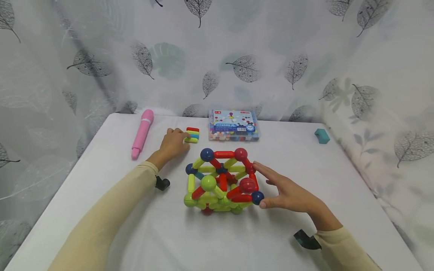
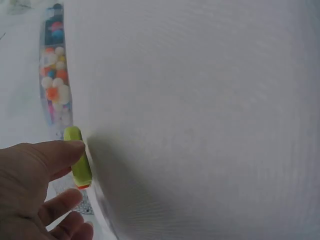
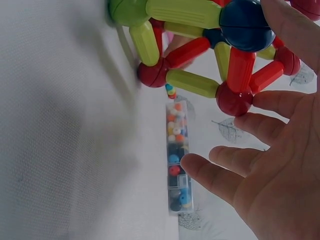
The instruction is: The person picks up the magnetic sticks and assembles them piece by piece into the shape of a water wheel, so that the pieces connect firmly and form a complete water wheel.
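Observation:
A frame of magnetic balls and rods (image 1: 222, 169), in red, yellow-green and dark blue, stands on the white table. My right hand (image 1: 288, 190) is at its right side, fingers fairly straight. In the right wrist view its thumb lies against a dark blue ball (image 3: 245, 25) and a fingertip touches a red ball (image 3: 234, 100); the other fingers are spread. Farther back, my left hand (image 1: 174, 145) is at a small row of magnetic rods (image 1: 192, 134) in red, yellow, blue and green. Its thumb and forefinger pinch a yellow-green rod (image 2: 80, 162) in the left wrist view.
A clear box (image 1: 234, 126) of colored balls stands at the table's back edge, right of the rods. On the left lies a pink pen-like tube (image 1: 142, 134). A teal block (image 1: 322, 136) sits at the back right. Leaf-patterned curtain (image 1: 244, 67) hangs behind.

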Action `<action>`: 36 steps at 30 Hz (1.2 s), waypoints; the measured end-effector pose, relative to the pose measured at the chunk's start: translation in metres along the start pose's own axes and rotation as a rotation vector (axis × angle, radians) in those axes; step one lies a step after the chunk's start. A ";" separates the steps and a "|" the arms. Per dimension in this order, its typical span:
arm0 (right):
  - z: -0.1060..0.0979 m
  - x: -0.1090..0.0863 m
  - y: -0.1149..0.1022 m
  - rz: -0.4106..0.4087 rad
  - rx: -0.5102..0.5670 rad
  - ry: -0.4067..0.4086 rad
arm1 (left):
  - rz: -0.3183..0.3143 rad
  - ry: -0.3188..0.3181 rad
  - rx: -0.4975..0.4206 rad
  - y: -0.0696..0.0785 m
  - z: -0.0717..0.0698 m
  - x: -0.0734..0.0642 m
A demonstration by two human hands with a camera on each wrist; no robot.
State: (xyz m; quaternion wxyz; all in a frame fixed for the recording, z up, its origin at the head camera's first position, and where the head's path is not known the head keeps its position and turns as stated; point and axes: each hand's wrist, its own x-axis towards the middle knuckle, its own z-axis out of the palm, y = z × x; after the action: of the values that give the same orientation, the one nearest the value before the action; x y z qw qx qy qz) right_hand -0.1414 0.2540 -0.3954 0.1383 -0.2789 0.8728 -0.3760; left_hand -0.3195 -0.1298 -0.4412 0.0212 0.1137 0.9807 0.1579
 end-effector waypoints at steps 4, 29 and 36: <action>0.001 0.000 -0.002 -0.004 0.009 -0.006 | 0.009 -0.007 -0.016 -0.003 0.001 -0.002; 0.000 0.000 -0.003 0.017 -0.002 -0.001 | 0.134 0.125 -0.403 0.006 -0.026 -0.101; 0.001 0.000 -0.003 0.025 -0.006 0.004 | 0.299 0.357 -0.430 0.027 -0.038 -0.147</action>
State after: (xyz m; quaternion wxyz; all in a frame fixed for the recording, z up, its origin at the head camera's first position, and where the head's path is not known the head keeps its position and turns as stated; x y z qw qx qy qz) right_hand -0.1399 0.2513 -0.3935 0.1406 -0.2676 0.8775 -0.3722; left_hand -0.1731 -0.1497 -0.3961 -0.1512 0.2201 0.8855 0.3804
